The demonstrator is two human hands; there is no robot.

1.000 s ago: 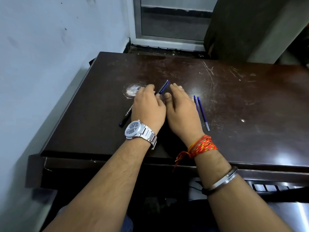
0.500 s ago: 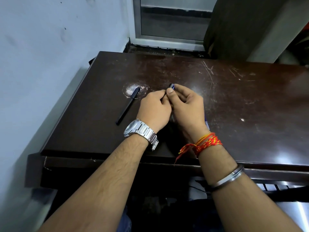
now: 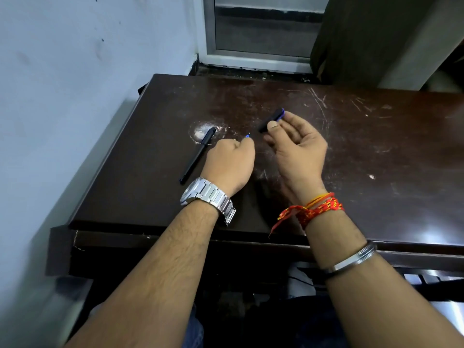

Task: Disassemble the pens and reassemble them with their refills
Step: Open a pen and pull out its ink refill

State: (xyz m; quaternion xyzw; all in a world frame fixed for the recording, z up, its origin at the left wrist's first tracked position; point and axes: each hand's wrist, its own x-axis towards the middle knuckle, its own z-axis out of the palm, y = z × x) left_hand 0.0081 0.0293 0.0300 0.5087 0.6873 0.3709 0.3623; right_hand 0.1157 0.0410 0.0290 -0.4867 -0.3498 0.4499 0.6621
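Observation:
My left hand [image 3: 229,163] is closed around a pen body; only its blue tip [image 3: 247,135] pokes out past the knuckles. My right hand [image 3: 296,144] pinches a dark pen cap with a blue end [image 3: 272,120] between thumb and fingers, lifted a little above the table and to the right of the tip. A black pen [image 3: 198,154] lies diagonally on the dark wooden table [image 3: 376,151], just left of my left hand. The loose blue refills seen earlier are hidden behind my right hand.
A pale worn spot [image 3: 200,130] marks the tabletop under the black pen's far end. A wall [image 3: 62,96] runs close along the table's left edge. A window frame [image 3: 251,56] and a dark curtain [image 3: 364,38] stand behind the table.
The hands, joined on one pen before, have pulled apart. The cap came off with my right hand, moving up and right; my left hand kept the pen body.

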